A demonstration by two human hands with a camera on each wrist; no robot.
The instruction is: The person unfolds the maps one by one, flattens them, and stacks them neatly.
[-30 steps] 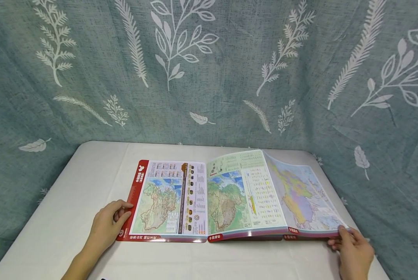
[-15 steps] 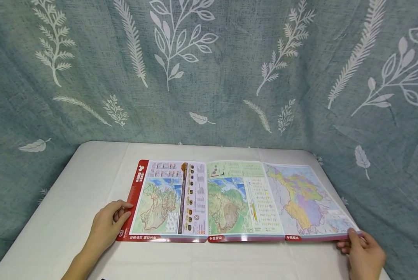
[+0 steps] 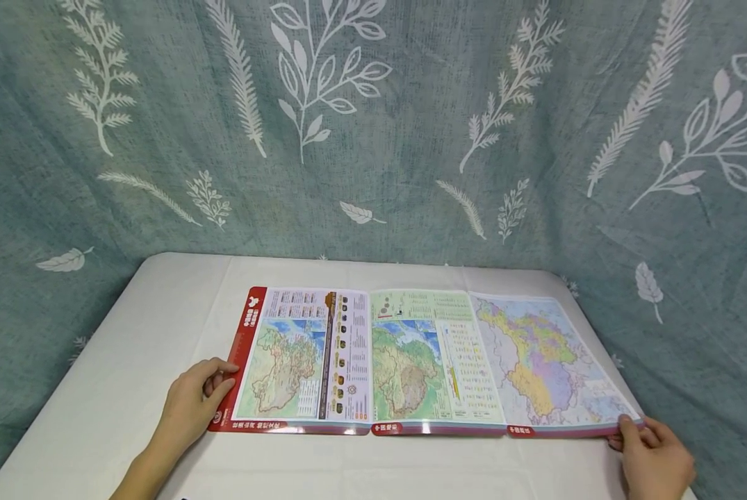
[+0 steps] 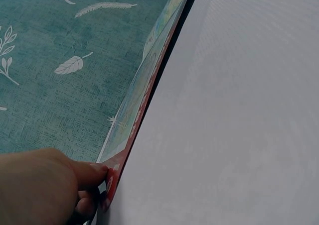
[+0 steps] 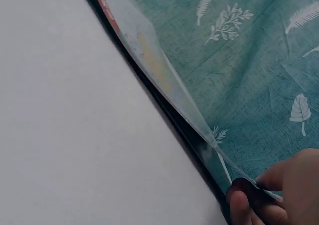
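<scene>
A glossy folding map (image 3: 411,368) lies spread across the table in three panels, its text upside down to me. A red strip (image 3: 238,354) borders its left panel. There my left hand (image 3: 192,399) pinches the edge near the front corner; in the left wrist view the thumb of that hand (image 4: 45,185) lies on the red border. My right hand (image 3: 654,455) pinches the front right corner of the right panel (image 3: 542,361), thumb on top. From the right wrist, that panel (image 5: 159,70) bows up toward the hand (image 5: 299,185), with a dark gap beneath.
A white cloth covers the table (image 3: 160,312), with bare room left of the map and along its front. Behind and at both sides hangs a green curtain (image 3: 411,139) with white leaf prints. A small dark object (image 3: 184,498) shows at the bottom edge.
My right hand has moved right and a little toward me, drawing the right panel outward. The raised fold between the middle and right panels has come down nearly flat. My left hand has stayed put.
</scene>
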